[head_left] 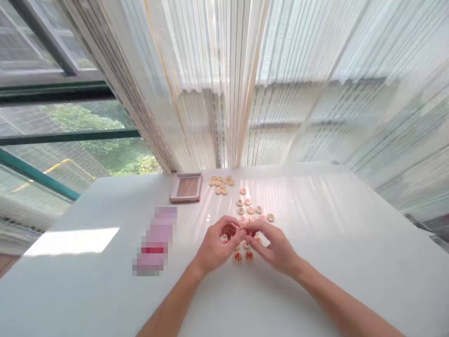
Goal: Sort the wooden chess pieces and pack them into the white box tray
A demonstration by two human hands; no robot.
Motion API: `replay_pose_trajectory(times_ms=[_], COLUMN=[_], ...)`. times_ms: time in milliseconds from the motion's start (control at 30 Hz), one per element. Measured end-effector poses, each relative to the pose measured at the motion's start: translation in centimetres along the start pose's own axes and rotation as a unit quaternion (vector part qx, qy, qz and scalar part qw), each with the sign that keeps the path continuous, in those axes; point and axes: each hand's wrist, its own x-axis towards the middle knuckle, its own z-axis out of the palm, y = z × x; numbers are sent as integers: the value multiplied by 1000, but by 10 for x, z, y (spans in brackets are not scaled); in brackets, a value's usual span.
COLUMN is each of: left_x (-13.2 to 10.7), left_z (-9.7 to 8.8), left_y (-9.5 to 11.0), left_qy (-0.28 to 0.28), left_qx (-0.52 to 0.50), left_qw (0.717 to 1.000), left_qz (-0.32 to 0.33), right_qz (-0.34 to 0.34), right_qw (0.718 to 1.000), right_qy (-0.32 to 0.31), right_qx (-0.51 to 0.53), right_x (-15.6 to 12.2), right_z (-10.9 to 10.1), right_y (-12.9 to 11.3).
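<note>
My left hand and my right hand meet over the middle of the white table. Their fingertips pinch together around a small round Chinese chess piece, mostly covered by the fingers. Around and under both hands lie several face-up wooden pieces with red or dark characters. Two red-marked pieces, one on the left and one on the right, sit nearest to me, just below the fingers. Beyond the hands are more face-up pieces, among them a dark-marked piece and a red-marked piece. My hands hide part of the group.
Plain-faced discs cluster toward the far edge. Left of them lies a shallow square box. A pixelated pink item rests on the white table to my left. Sheer curtains hang behind, beside a window.
</note>
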Motion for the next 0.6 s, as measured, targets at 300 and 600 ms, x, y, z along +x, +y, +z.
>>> replay_pose_trajectory(times_ms=[300, 600], left_x=[1, -1], left_z=[0, -1], left_y=[0, 0], left_qy=[4, -27], left_qx=[-9, 11], left_qw=[1000, 999], left_qz=[3, 25], right_qz=[-16, 48], right_qw=[1000, 999], right_qy=[16, 18], right_qx=[-10, -6], right_x=[-3, 0], right_z=[0, -5], right_y=[-4, -2])
